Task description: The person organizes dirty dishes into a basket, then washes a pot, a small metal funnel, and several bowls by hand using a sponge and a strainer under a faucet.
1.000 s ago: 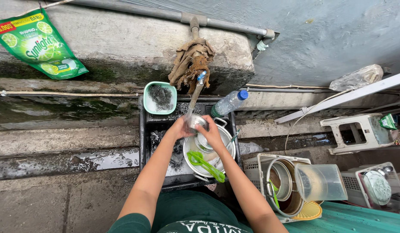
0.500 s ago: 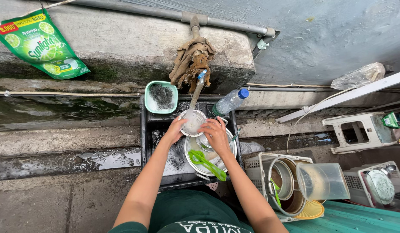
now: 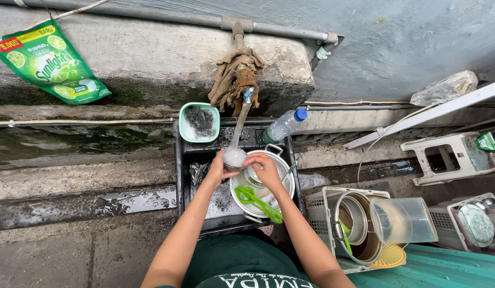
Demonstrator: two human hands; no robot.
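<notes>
Both hands now sit slightly lower and closer together over the black tub (image 3: 184, 160). The left hand (image 3: 218, 169) and right hand (image 3: 266, 169) clasp a small cup (image 3: 235, 158) under the tap stream, above the metal pot (image 3: 279, 193).

Green detergent pouch (image 3: 49, 63) hung on concrete wall, rag-wrapped tap (image 3: 236, 77), teal tub (image 3: 199, 122) holding scouring pad, blue-capped plastic bottle (image 3: 284, 126), white plastic stool (image 3: 449, 156), clear container (image 3: 403, 220) beside crate.
</notes>
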